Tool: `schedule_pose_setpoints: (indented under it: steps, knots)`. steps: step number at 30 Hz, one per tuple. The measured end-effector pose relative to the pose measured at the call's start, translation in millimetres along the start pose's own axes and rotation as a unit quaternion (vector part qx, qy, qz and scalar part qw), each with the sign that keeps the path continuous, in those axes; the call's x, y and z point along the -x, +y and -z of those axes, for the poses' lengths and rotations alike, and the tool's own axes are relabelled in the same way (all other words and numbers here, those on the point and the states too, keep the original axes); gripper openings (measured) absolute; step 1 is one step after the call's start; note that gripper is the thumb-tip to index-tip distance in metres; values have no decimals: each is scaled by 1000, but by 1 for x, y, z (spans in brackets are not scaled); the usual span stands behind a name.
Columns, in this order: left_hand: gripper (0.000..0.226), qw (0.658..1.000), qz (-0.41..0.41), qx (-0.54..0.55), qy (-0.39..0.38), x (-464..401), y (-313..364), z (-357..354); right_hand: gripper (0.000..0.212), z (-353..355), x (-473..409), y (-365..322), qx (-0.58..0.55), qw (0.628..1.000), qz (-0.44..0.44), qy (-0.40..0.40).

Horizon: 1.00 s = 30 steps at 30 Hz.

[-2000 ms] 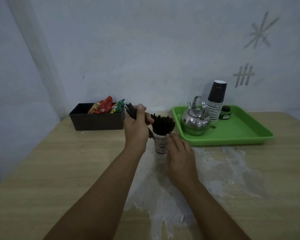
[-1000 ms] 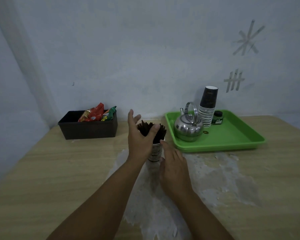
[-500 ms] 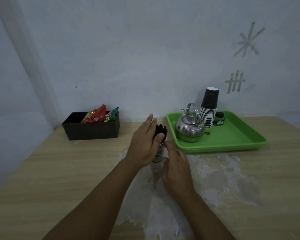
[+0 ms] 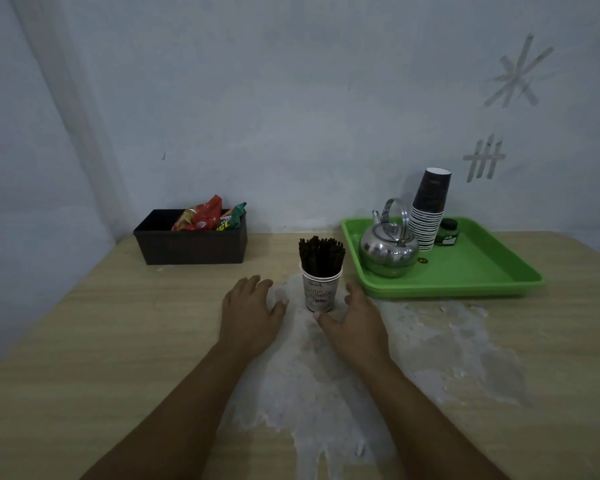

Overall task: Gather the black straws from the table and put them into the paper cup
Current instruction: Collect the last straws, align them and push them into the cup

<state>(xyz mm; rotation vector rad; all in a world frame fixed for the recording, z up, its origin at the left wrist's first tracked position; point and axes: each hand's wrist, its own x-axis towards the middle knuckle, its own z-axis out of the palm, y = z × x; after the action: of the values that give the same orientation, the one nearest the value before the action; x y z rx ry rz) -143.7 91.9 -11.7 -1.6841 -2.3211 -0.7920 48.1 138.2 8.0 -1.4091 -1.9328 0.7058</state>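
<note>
Black straws (image 4: 321,254) upright, bundled in paper cup (image 4: 320,292). Left hand (image 4: 250,315), right hand (image 4: 355,318) flank cup, open, empty (judged: task complete, nothing left to gather).

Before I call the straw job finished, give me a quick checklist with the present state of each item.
1. Black straws standing in the paper cup: ok.
2. Cup upright on the table: ok.
3. Loose straws left on the table: none visible, ok.
4. Left hand empty, open, clear of the cup: ok.
5. Right hand empty, open beside the cup: ok; whether it touches the cup, cannot tell.
6. Straws behind the black box: cannot tell.
</note>
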Motion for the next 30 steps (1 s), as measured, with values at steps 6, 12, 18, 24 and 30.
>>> schedule_pose_setpoints:
  steps: [6,12,18,24,30]
  knots:
    - [71,995,6,-57,-81,0,4,-1,67,-15,-24,-14,10,999,2,32]
    - [69,992,14,-56,-112,-5,6,-3,56,-31,-57,-22,-6,998,18,54]
    - [68,988,24,-64,-140,-5,11,1,56,-56,-110,-32,-17,998,1,61]
    - [68,987,29,-68,-146,-7,12,0,59,-76,-161,-44,12,999,-12,49]
    - [71,986,33,-60,-151,-7,11,-2,59,-92,-196,-46,41,998,-7,53]
